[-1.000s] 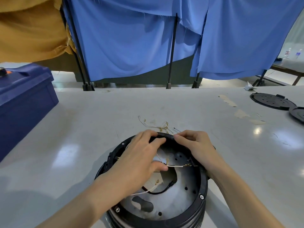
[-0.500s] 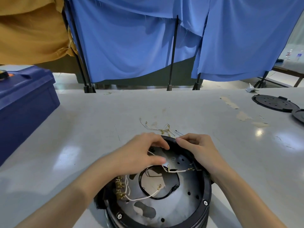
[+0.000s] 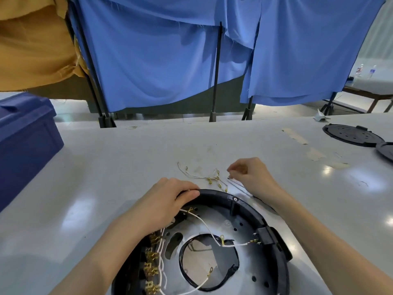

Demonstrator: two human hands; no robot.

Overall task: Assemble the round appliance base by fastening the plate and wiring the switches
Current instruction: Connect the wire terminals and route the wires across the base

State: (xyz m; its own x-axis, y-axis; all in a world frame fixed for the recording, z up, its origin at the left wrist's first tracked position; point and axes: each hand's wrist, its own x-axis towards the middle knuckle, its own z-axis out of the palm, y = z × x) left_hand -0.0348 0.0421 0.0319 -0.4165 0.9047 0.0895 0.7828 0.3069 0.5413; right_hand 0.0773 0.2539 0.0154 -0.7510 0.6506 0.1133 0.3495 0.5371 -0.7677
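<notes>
The round black appliance base (image 3: 274, 237) lies open side up at the near edge of the table, with a silver metal plate (image 3: 244, 279) inside. White wires (image 3: 204, 222) with brass terminals run across the plate to a black switch (image 3: 264, 238) on the right wall. More brass terminals (image 3: 151, 262) line the left wall. My left hand (image 3: 161, 205) grips the base's far rim, fingers curled over it. My right hand (image 3: 248, 177) is on the table beyond the base, fingertips pinched together just above the end of a thin wire (image 3: 239, 186); whether they hold it is unclear.
Loose wires with ring terminals (image 3: 210, 177) lie on the table just past the base. A blue bin (image 3: 23, 141) stands at the left edge. Two black round covers (image 3: 353, 136) lie at the far right. Blue curtains on black stands (image 3: 214, 81) hang behind the table.
My right hand left the base's rim and moved out to the table by the loose wires. My left hand shifted to the rim's far-left part. The base sits turned, showing more of its inside.
</notes>
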